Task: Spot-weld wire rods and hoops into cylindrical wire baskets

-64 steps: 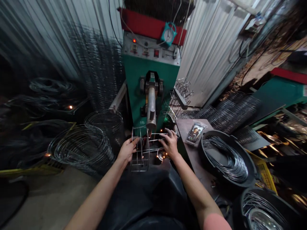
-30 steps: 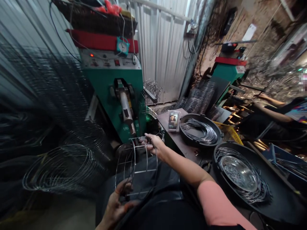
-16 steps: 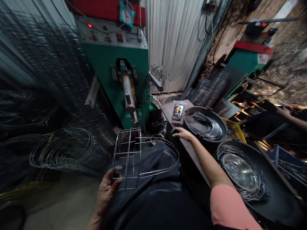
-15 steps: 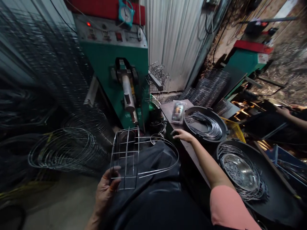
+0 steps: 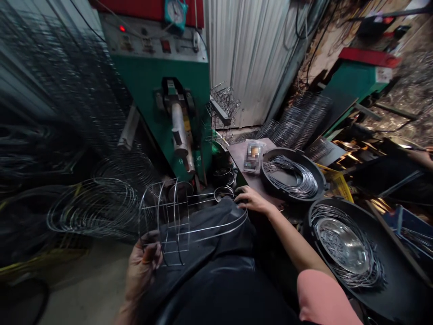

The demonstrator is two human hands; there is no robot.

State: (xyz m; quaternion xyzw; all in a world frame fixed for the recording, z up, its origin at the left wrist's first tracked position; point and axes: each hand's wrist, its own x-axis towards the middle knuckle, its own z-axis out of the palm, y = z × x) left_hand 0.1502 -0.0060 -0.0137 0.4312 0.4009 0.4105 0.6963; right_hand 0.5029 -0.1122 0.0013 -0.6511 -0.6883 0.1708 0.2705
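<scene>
Ribbed wall (image 5: 233, 58) rises behind the green machine (image 5: 138, 76), beyond both hands. To my eye, the step is positioning the wire frame (image 5: 188, 225), which spans from hand to hand above the dark apron (image 5: 216, 266), nearer than the machine's rod (image 5: 181, 128). The left hand (image 5: 144, 258) pinches its lower left corner; the right hand (image 5: 252, 198), forearm stretched forward, bends its fingers at the rounded end, though I can't tell how tightly. Next calls, I'd judge, for a steady two-handed hold.

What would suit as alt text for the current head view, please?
A person's left hand holds a wire frame, the right hand at its looped end; a green machine stands ahead, black trays of wire at right.
</scene>
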